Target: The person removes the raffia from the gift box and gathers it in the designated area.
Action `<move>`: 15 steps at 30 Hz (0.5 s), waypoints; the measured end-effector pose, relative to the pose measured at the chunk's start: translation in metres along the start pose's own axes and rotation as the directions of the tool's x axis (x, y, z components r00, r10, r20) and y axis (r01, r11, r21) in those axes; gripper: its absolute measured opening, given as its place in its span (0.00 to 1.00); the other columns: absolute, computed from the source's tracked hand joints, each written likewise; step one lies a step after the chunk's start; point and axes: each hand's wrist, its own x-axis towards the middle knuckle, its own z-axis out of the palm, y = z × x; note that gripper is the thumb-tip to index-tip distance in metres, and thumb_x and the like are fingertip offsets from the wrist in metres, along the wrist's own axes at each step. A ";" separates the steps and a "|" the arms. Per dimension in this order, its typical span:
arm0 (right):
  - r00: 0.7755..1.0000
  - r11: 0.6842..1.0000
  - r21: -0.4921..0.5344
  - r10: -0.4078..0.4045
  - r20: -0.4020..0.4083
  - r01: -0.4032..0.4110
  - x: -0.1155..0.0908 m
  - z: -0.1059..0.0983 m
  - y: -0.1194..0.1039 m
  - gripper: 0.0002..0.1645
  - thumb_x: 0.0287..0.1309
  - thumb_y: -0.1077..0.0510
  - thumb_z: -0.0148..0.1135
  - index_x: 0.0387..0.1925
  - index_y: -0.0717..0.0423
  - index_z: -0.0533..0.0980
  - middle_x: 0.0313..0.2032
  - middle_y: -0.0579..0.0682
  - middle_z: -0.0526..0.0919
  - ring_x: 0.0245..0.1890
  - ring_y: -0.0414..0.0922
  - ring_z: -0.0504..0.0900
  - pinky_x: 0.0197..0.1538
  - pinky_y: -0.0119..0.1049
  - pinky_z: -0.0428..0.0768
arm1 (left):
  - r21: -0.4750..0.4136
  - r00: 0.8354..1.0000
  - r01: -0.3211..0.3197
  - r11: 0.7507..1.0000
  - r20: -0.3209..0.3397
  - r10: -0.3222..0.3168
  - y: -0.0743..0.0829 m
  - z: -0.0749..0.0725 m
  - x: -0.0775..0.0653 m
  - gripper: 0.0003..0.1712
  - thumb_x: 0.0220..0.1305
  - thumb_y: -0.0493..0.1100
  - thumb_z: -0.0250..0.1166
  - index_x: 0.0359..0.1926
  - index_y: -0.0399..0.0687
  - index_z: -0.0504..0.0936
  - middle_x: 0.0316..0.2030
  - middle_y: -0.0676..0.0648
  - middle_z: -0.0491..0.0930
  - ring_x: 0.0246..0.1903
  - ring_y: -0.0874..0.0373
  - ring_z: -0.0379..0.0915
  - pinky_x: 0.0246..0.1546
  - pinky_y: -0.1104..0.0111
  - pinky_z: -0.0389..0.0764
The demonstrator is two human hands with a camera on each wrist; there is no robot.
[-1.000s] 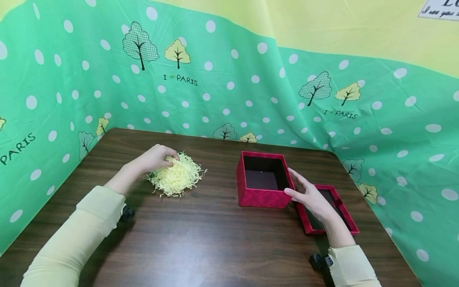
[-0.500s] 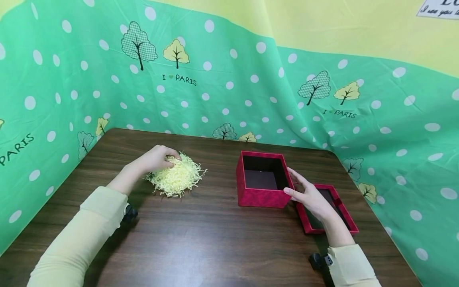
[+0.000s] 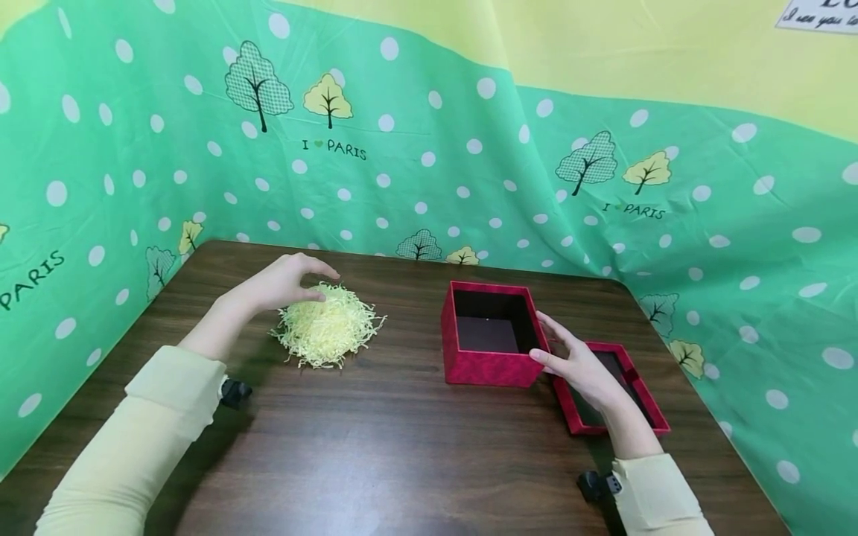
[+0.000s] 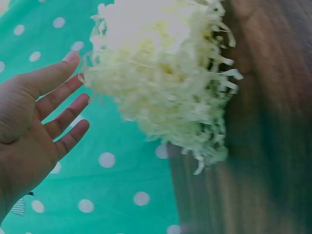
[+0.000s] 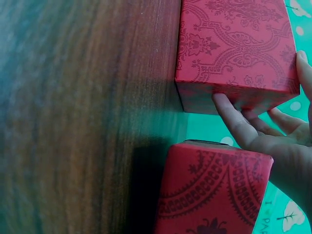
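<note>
1. The person's left hand (image 3: 281, 283) hovers just above the heap of pale yellow shredded paper strips (image 3: 328, 326), which lies on the dark brown wooden table (image 3: 375, 447) left of centre. The fingers (image 4: 58, 100) are spread wide and straight and hold nothing. The left wrist view shows a small gap between them and the heap.
2. The right hand (image 3: 579, 365) rests with straight fingers (image 5: 234, 119) against the right wall of the open red patterned cardboard box (image 3: 492, 335), probably to keep the box steady. It presses the wall and does not grip it.
3. The matching red box lid (image 3: 613, 387) lies upside down just beside the box, under the right wrist, so the box mouth is free.
4. The box stands upright and well apart from the heap. Its dark inside holds no paper.
</note>
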 end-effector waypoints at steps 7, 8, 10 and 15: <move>1.000 0.987 -0.162 0.007 0.009 -0.006 0.003 -0.006 -0.007 0.47 0.59 0.40 0.59 0.73 0.38 0.47 0.71 0.58 0.54 0.66 0.61 0.59 0.55 0.57 0.74 | 0.045 0.996 -0.006 0.999 -0.086 0.010 0.026 -0.010 -0.004 0.18 0.62 0.43 0.64 0.53 0.45 0.79 0.52 0.44 0.79 0.60 0.43 0.65 0.60 0.50 0.64; 1.000 0.978 -0.208 0.000 0.000 0.000 0.002 -0.007 -0.010 0.47 0.59 0.39 0.58 0.73 0.39 0.47 0.70 0.58 0.55 0.66 0.62 0.59 0.56 0.59 0.72 | 0.053 0.995 -0.007 0.999 -0.101 0.013 0.031 -0.011 -0.004 0.18 0.63 0.44 0.62 0.53 0.44 0.79 0.52 0.44 0.79 0.59 0.43 0.66 0.59 0.51 0.65; 0.999 0.956 -0.291 -0.027 -0.024 0.019 0.001 -0.011 -0.015 0.47 0.59 0.38 0.57 0.73 0.41 0.47 0.70 0.59 0.55 0.66 0.63 0.59 0.56 0.61 0.70 | 0.066 0.991 -0.007 0.998 -0.131 0.015 0.040 -0.011 -0.005 0.19 0.65 0.46 0.60 0.54 0.44 0.78 0.53 0.44 0.78 0.58 0.45 0.67 0.59 0.52 0.65; 0.982 0.904 -0.411 -0.167 -0.086 0.118 -0.006 -0.020 -0.031 0.45 0.61 0.43 0.58 0.73 0.46 0.49 0.69 0.62 0.56 0.64 0.63 0.61 0.53 0.63 0.71 | 0.113 0.973 0.009 0.994 -0.232 0.018 0.065 -0.009 -0.005 0.22 0.67 0.51 0.58 0.56 0.44 0.77 0.54 0.43 0.77 0.59 0.45 0.66 0.61 0.51 0.63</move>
